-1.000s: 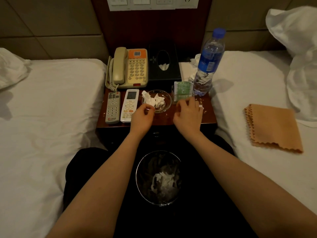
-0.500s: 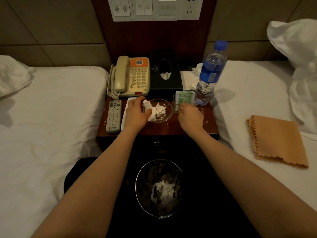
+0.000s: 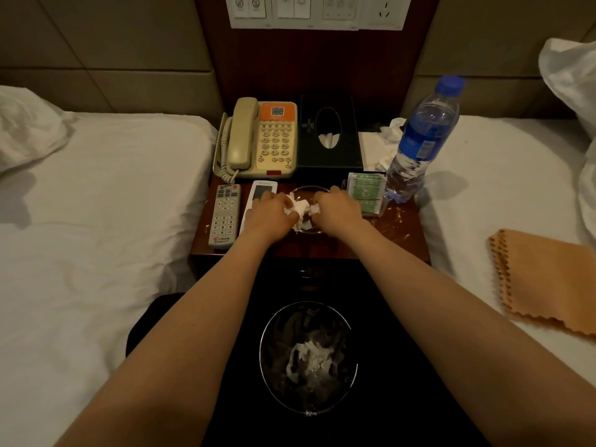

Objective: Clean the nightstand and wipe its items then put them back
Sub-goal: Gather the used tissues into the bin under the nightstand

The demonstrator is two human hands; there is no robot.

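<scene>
Change since earlier frames: the right hand (image 3: 338,211) is found brought in from the nightstand (image 3: 398,235) top beside the green packets (image 3: 367,195); both hands are now met over the glass dish (image 3: 308,188)

Item, hands: the left hand (image 3: 271,211) is curled round the crumpled tissues (image 3: 301,208) at the dish's left side; the right hand's fingers are closed on the same wad from the right. Nothing else is held

Item, task's thing: the tissues are lodged in the dish, at the front centre of the nightstand, between the white remote (image 3: 263,190) and the green packets

Step in hand, as judged: litter is being gathered out of the dish, ahead of any wiping. The orange cloth (image 3: 545,282) is left lying on the right-hand bed

Next move, as judged: the wad is to be lifted clear and carried back to the bin (image 3: 262,353), set on the floor directly below the front edge; a firm pinch is called for so that no shreds are dropped

Edges and room: the dish is hemmed closely on both sides, with the water bottle (image 3: 416,143) near and easily toppled. An open path is offered only toward the body. Small scraps (image 3: 394,217) are scattered near the right edge
</scene>
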